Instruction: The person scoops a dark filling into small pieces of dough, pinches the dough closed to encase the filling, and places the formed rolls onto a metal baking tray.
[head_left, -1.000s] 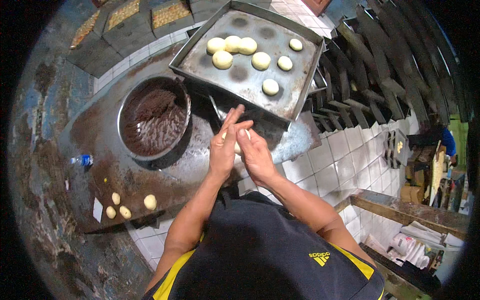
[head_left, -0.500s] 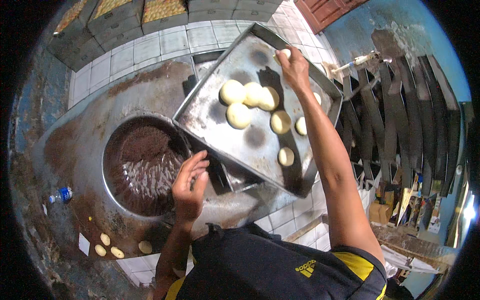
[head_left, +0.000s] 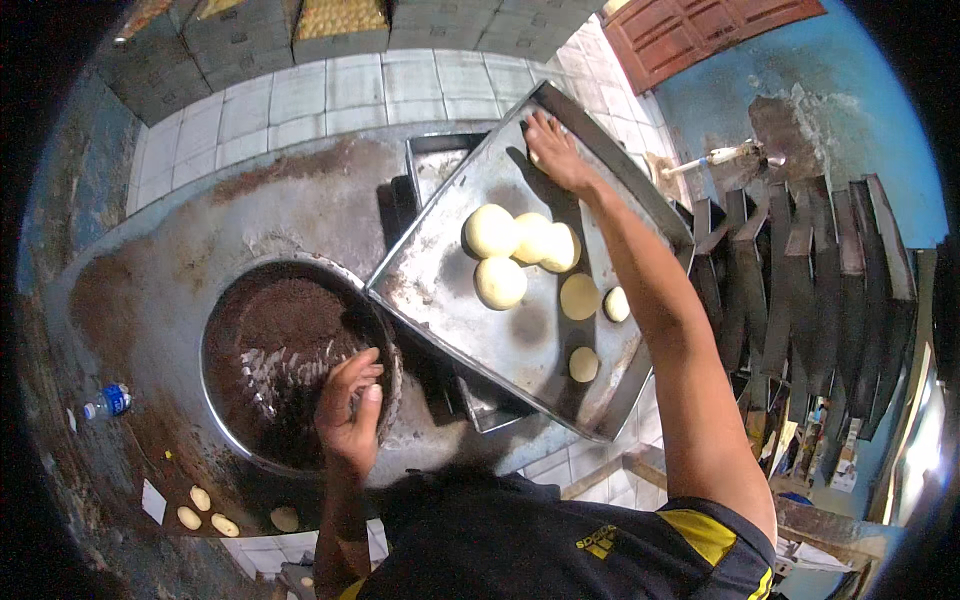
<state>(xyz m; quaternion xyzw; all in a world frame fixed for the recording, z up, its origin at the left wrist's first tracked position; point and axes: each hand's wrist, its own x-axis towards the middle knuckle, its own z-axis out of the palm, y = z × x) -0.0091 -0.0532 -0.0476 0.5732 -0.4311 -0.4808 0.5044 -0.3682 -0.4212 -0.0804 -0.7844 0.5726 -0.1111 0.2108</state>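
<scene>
the counter [head_left: 300,200] is the biggest thing i see, a stained metal top under both hands, with tiled wall beyond it. on it, under my right arm, lies the tray [head_left: 440,290], a large metal sheet tilted across the counter and resting over a smaller pan [head_left: 435,165]. left of the tray, under my left hand, sits the bowl [head_left: 250,430], round, metal, full of dark brown crumb.

my right hand [head_left: 555,155] is stretched out to the tray's far corner, palm down, fingers spread flat on the metal; i cannot tell whether there is a dough piece under it. nearer to me than that hand, in the middle of the tray, lie the dough balls [head_left: 500,282]: three plump ones touching in a cluster, one more just below them, and three flatter ones toward the tray's near right edge.

my left hand [head_left: 350,410] hovers at the bowl's near right rim, fingers curled loosely, thumb up; it seems to hold nothing, though the palm is hidden.

far to the left of that hand lies a small bottle [head_left: 107,402], and below-left of it, at the counter's near edge, a few small dough bits [head_left: 205,510].
</scene>
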